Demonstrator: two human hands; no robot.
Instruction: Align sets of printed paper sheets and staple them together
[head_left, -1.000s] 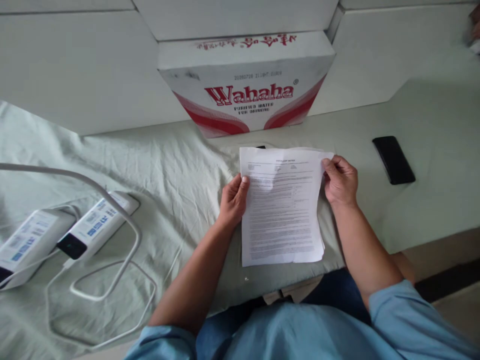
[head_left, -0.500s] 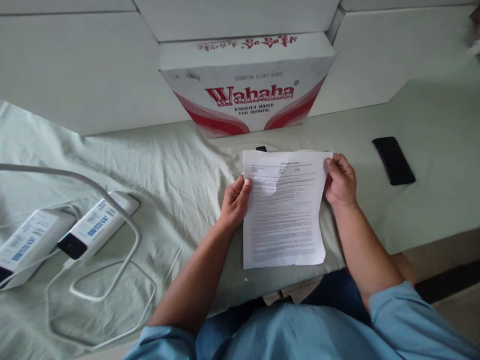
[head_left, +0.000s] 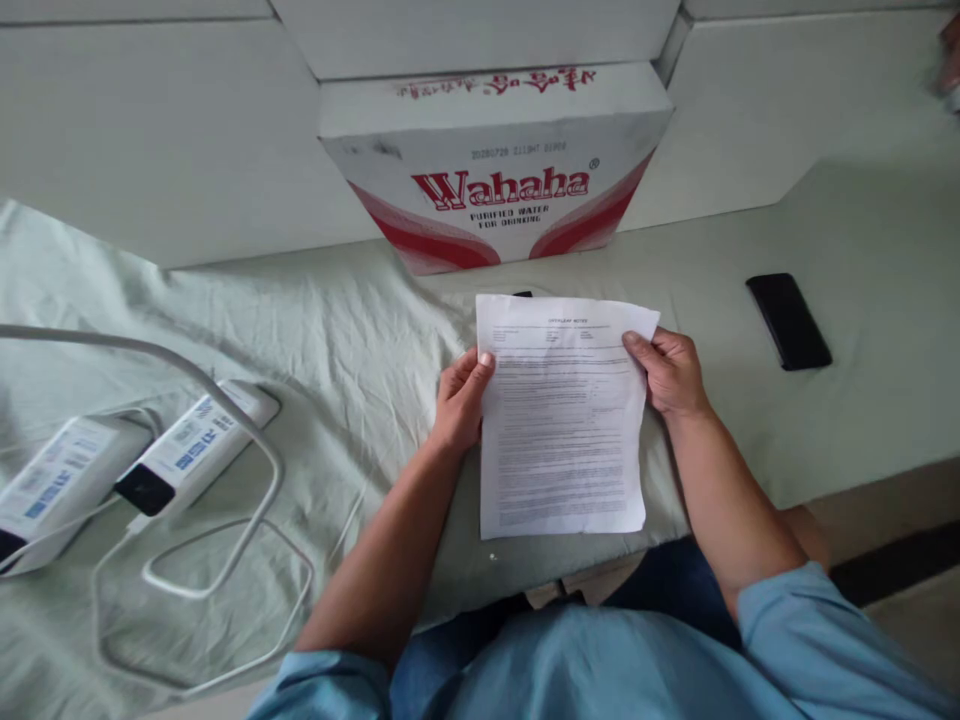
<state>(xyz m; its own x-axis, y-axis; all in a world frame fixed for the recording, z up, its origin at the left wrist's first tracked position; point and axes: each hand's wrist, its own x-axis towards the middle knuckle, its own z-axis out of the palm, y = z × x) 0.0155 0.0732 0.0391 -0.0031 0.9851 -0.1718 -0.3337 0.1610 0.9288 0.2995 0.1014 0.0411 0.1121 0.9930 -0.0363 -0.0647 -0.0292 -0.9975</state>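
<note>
A white printed sheet of paper (head_left: 562,430), dense with small text, is held upright to my view between both hands. My left hand (head_left: 463,398) pinches its left edge, thumb on the front face and fingers behind. On the opposite side, my right hand (head_left: 670,370) grips the upper right edge, its thumb lying over the print. Whether more sheets lie behind the front one, I cannot tell. Just past the paper's top edge, a small black object (head_left: 523,294) shows only in part.
A Wahaha water carton (head_left: 510,190) stands behind the paper, against large white boxes (head_left: 150,140). To the right lies a black phone (head_left: 787,320). White power banks (head_left: 199,440) and a looping white cable (head_left: 274,470) occupy the left of the green cloth (head_left: 360,400).
The paper has shifted slightly left. My right hand has moved a little down and left, its thumb now further in over the sheet. My left hand has shifted slightly left.
</note>
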